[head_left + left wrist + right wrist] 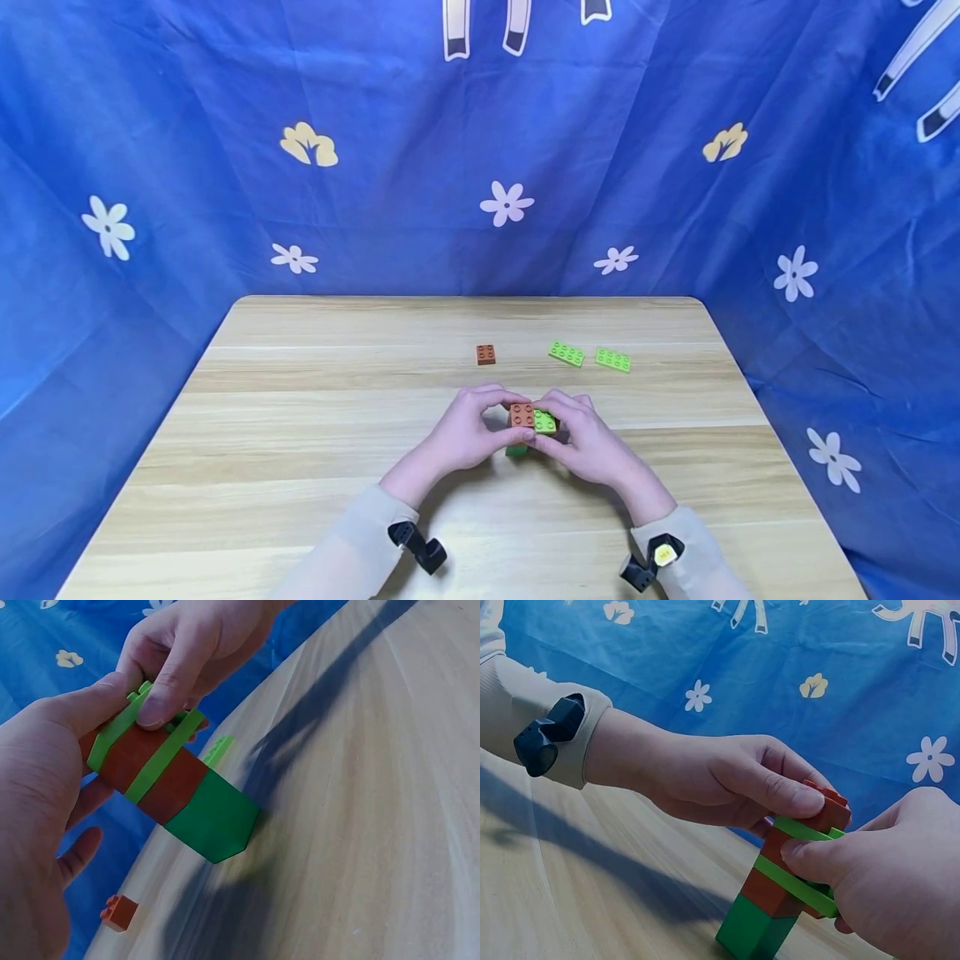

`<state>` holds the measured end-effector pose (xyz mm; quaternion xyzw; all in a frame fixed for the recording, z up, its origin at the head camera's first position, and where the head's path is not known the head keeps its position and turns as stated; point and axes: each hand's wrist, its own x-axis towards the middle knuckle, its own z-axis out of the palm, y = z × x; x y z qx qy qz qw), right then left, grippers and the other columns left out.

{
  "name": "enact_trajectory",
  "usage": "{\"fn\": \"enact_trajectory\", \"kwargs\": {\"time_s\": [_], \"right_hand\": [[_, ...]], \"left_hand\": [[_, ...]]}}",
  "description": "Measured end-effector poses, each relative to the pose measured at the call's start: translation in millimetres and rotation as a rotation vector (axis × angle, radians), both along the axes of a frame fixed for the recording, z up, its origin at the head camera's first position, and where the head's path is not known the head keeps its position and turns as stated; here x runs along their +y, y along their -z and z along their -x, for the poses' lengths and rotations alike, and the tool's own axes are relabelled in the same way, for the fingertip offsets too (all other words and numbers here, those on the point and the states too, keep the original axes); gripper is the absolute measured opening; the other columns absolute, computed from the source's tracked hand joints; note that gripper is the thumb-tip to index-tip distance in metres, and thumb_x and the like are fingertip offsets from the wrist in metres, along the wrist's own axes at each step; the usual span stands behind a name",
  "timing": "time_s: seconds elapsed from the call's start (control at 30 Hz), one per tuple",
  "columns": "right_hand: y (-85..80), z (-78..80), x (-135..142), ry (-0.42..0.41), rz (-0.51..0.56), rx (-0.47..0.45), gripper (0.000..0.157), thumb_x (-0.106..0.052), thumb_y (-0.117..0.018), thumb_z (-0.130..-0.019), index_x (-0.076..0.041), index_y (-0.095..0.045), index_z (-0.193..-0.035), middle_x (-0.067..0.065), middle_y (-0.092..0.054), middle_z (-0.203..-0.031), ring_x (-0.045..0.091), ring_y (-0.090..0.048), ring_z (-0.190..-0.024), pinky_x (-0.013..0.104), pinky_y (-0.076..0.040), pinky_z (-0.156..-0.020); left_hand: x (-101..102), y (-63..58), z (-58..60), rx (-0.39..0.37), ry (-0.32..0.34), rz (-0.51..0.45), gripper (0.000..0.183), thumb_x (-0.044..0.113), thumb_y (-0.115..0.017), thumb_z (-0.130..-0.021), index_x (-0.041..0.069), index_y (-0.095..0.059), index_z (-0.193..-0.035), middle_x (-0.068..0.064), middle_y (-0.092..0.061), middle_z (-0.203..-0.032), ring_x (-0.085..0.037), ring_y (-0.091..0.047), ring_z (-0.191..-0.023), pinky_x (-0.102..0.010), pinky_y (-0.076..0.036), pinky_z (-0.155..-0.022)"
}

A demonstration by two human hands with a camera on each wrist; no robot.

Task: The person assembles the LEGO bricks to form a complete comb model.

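Observation:
Both hands are at a tower of toy building blocks in the middle of the table. Its bottom is a dark green block (214,817); above it brown blocks alternate with light green plates (793,885) that jut out to one side. Thumb and fingers of the left hand (461,429) pinch the brown top block (522,414). From the other side, the right hand (592,442) grips the tower just below, its thumb on a brown block between the two plates. Some of the right fingers are hidden behind the tower.
Farther back on the wooden table (315,417) lie a loose brown block (486,355), a light green plate (566,353) and another light green plate (613,360). A blue patterned cloth (375,208) hangs behind and along the sides.

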<state>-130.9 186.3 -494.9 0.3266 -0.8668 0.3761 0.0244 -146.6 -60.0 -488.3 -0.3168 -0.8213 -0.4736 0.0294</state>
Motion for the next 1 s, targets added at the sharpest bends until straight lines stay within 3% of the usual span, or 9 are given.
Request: {"fn": "enact_trajectory", "kwargs": {"time_s": [0.27,0.6,0.8,1.0], "right_hand": [[1.1,0.3,0,-0.004,0.009,-0.005,0.041,-0.042,-0.074,-0.1,-0.025,-0.067,-0.136,-0.022,-0.063,-0.122,0.007,-0.056,-0.103,0.04,-0.037,-0.091],[-0.5,0.1,4,-0.011,0.047,-0.006,0.041,-0.039,-0.077,-0.099,-0.028,-0.066,-0.137,-0.022,-0.064,-0.119,0.008,-0.058,-0.099,0.042,-0.036,-0.092],[-2.8,1.3,9,-0.002,0.051,-0.023,0.047,-0.042,-0.08,-0.096,-0.028,-0.066,-0.139,-0.022,-0.064,-0.116,0.014,-0.059,-0.089,0.041,-0.036,-0.088],[-8.0,1.7,16,0.013,0.047,-0.021,0.056,-0.046,-0.082,-0.093,-0.022,-0.065,-0.141,-0.021,-0.064,-0.117,0.013,-0.058,-0.092,0.044,-0.04,-0.09]], "left_hand": [[0,2.8,0.1,0.026,-0.006,0.001,0.042,0.037,-0.091,-0.085,0.02,-0.078,-0.121,0.017,-0.073,-0.109,-0.004,-0.068,-0.105,-0.038,-0.052,-0.099],[1,3.6,0.5,-0.002,0.012,-0.007,0.04,0.037,-0.09,-0.086,0.022,-0.077,-0.12,0.018,-0.072,-0.112,-0.005,-0.066,-0.108,-0.039,-0.051,-0.103],[1,4.6,0.4,-0.015,0.008,-0.013,0.039,0.037,-0.09,-0.087,0.022,-0.077,-0.12,0.018,-0.072,-0.111,-0.005,-0.066,-0.107,-0.04,-0.05,-0.103],[0,4.4,-0.7,0.001,-0.005,-0.016,0.038,0.035,-0.09,-0.087,0.02,-0.077,-0.119,0.017,-0.072,-0.109,-0.005,-0.066,-0.105,-0.04,-0.051,-0.102]]}}
